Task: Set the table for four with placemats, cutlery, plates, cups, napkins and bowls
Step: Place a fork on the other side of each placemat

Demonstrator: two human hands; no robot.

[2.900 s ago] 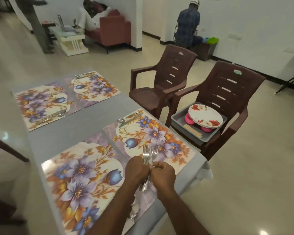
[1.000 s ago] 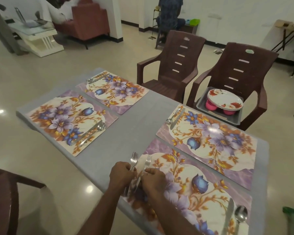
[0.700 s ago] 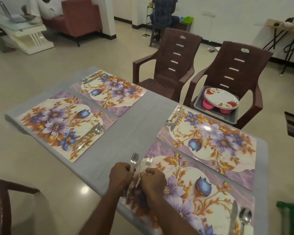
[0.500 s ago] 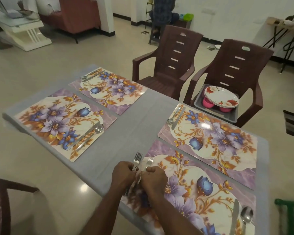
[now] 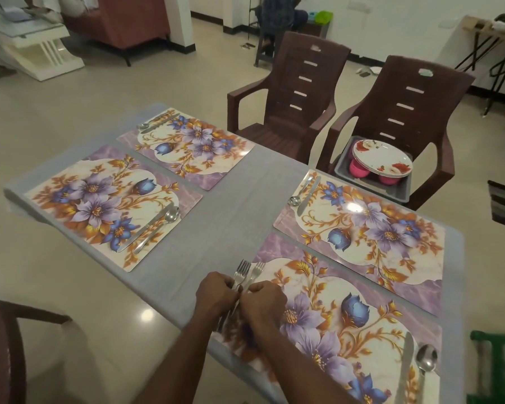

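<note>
Several floral placemats lie on the grey table (image 5: 231, 205), each with a knife and spoon. My left hand (image 5: 216, 293) and my right hand (image 5: 264, 301) together grip a bundle of forks (image 5: 247, 272) over the left end of the nearest placemat (image 5: 341, 316). The tines of two forks stick out beyond my fingers; the handles are hidden inside my hands. A knife (image 5: 404, 365) and spoon (image 5: 426, 358) lie at that mat's right end. White flowered plates (image 5: 382, 157) sit on pink bowls (image 5: 359, 167) in a grey tray (image 5: 373, 185).
The tray sits on the right brown chair (image 5: 405, 112); another brown chair (image 5: 292, 91) stands beside it. A chair arm (image 5: 12, 330) is at lower left. A green frame (image 5: 496, 363) stands at lower right. A seated person (image 5: 277, 13) is far back.
I have walked around the table from its right side to this near mat, carrying the forks. In the last second my hands stayed over the mat's left end, shifting only slightly.
</note>
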